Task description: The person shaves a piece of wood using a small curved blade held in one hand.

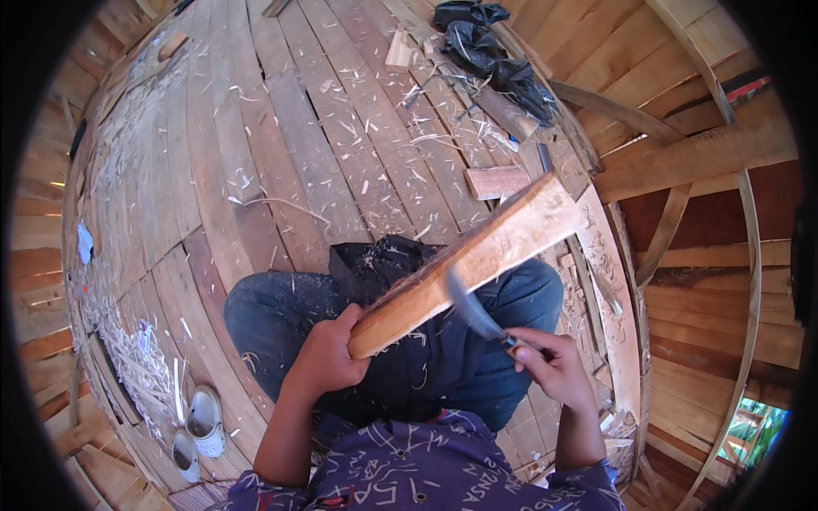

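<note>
A thick, pale piece of wood (511,234) slants over my lap, its wide end up at the far right and its narrow end near me. My left hand (328,353) is closed round that narrow end. In my right hand (554,366) is a knife with a curved blade (470,308); my fingers wrap its handle. The blade's tip lies against or just over the middle of the wood; I cannot tell if it touches. A dark cloth (383,260) covers part of my lap beneath the wood.
Wood shavings litter the plank floor (298,136). Black plastic bags (486,55) and a short log (509,115) lie at the far right. A wood block (496,181) rests beyond the workpiece, a long board (609,298) to the right. Shoes (205,422) stand at the lower left.
</note>
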A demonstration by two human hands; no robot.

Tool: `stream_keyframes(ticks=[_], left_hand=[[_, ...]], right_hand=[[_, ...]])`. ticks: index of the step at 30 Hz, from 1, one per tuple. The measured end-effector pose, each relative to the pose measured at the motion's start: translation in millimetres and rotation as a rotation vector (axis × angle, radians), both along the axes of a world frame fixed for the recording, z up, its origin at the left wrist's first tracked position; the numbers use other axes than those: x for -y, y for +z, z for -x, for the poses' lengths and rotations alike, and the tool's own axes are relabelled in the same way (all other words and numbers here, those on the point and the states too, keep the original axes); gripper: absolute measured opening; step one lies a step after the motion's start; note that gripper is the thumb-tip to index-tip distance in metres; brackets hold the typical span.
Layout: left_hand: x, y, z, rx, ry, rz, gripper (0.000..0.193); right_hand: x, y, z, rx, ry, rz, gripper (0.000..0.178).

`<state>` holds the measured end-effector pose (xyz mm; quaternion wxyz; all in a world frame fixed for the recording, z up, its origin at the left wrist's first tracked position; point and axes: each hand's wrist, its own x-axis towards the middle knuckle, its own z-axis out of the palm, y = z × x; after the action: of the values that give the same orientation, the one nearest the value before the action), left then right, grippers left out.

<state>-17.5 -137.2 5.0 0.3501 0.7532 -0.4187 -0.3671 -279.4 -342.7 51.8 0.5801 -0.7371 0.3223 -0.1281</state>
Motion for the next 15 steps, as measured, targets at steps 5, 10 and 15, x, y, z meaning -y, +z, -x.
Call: stream_keyframes(ticks=[5, 10, 15], left_hand=[[-1.2, -2.5, 0.6, -0.003, -0.016, -0.024, 0.042], [-0.5, -3.7, 0.2, -0.008, -0.031, -0.022, 0.042], [-0.4, -5.3, 0.2, -0.006, -0.006, 0.001, 0.041]], right_hand=[[7.2, 7.5, -2.8, -0.059, -0.201, -0.216, 0.021], [5.7, 13.7, -7.3, -0.086, -0.202, -0.174, 0.023], [9.4, 6.3, -3.6, -0.125, -0.199, -0.178, 0.027]])
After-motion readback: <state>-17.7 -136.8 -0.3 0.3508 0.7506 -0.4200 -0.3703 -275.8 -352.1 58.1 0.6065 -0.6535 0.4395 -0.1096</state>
